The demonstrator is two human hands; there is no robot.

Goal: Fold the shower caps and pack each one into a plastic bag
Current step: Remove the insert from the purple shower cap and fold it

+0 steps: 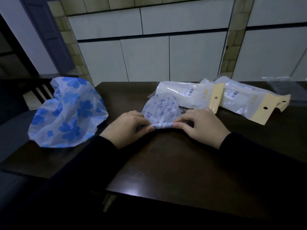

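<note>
Nearest the camera, two dark sleeves reach forward over a dark wooden table (pixel 166 163). At the centre of the view the left hand (pixel 126 128) and the right hand (pixel 201 125) meet on a small pale shower cap with purple markings (pixel 162 107). Its near edge is rolled into a tight band lying flat on the table. The left hand's fingers (pixel 144 129) are curled and pinch the band's left end; the right hand's fingers (pixel 181 124) are curled and pinch its right end, the thumb tip on the roll. The rest of this cap stands up as a rounded flap just beyond the hands, toward 12 o'clock.

At 9 o'clock from the hands, near but apart, a larger translucent shower cap with blue flowers (pixel 69 113) lies puffed and unfolded on the table's left side, partly over the edge.

At 1 to 2 o'clock, beyond the right hand, lies a plastic bag with a yellow header and hang hole (pixel 191 95), its label showing a barcode. Just behind it, overlapping, lies a second plastic bag (pixel 245 100) of the same kind; whether more lie under it I cannot tell. At the far right edge sits something clear and blurred.

Farthest off, a wall of pale panels (pixel 149 55) with tiled strips rises behind the table.
</note>
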